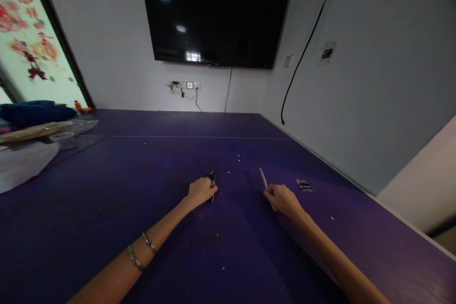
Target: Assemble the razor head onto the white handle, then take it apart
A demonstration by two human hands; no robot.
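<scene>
Gripping two things in all, one per bare hand, over the middle of a broad purple surface (pixel 107 228). Holding one small black-and-silver tool (pixel 212 175) in the left hand (pixel 201 191), with fingers closed around it and the dark end pointing away from the body; too small to identify more closely. Holding one slender whitish stick-shaped item (pixel 263 178) in the right hand (pixel 283 199), with fingers closed around its middle, one end slanting away to the left and the other showing below the hand. Leaving a gap between both hands. Wearing two bracelets (pixel 134 257) on the left forearm. Showing one small clear packet (pixel 304 185) near the right hand, on its right, plus at least six white specks (pixel 223 268) scattered about. Including, at the left edge, one dark blue cloth bundle (pixel 37 113), one small orange object (pixel 80 107) and some plastic wrapping (pixel 26 164). Showing, beyond, one large dark television (pixel 217 14) on the wall, with one row of outlets (pixel 190 85) and one thin cable (pixel 228 89) beneath. Adding one thick black cable (pixel 309 39) hanging at right, and one bright decorated glass panel (pixel 50 52) at upper left.
</scene>
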